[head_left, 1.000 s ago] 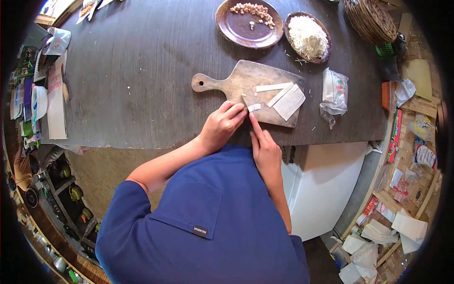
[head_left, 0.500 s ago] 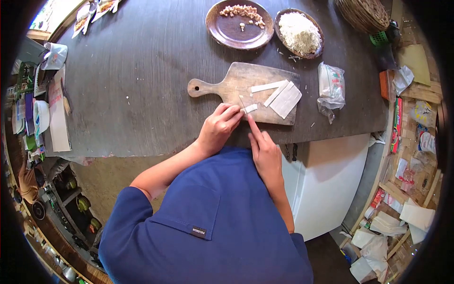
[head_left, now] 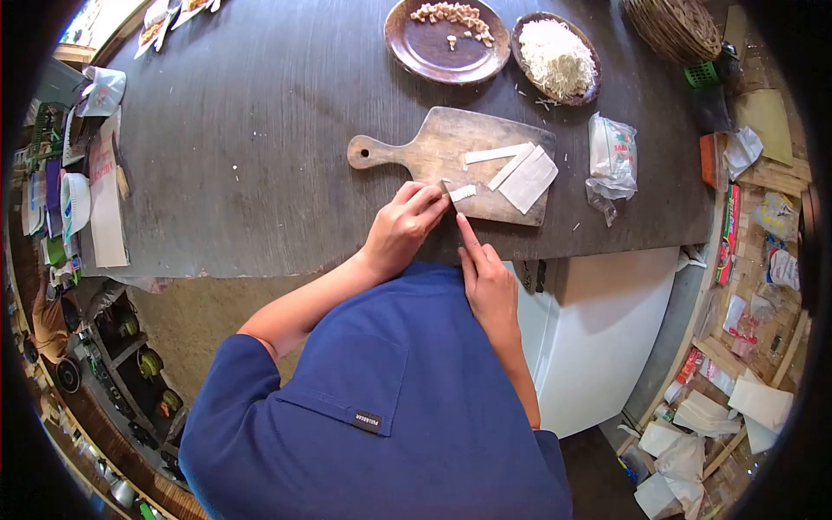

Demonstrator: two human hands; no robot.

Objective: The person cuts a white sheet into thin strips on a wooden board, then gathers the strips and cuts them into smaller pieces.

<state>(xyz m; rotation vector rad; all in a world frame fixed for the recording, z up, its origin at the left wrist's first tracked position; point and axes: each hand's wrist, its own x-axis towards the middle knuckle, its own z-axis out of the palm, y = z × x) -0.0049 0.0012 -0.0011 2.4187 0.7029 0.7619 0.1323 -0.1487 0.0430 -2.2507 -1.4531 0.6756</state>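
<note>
"On the wooden cutting board, near its lower edge, what are the hands doing?"

"The left hand has its fingertips bunched together beside the short white piece; whether they pinch it, I can't tell, since the fingers cover that end."

"And the right hand?"

"Folded around a knife, index finger stretched straight towards the blade, handle hidden by the hand. Only a thin sliver of blade shows by the left fingertips."

"Anything else on the board?"

"A white slab lies at the right, a narrow strip along its side and another slanting off from the top."

"Beyond the board?"

"A brown plate with small tan cubes, next to a dish heaped with pale shreds. A plastic packet lies right of the board."
</note>
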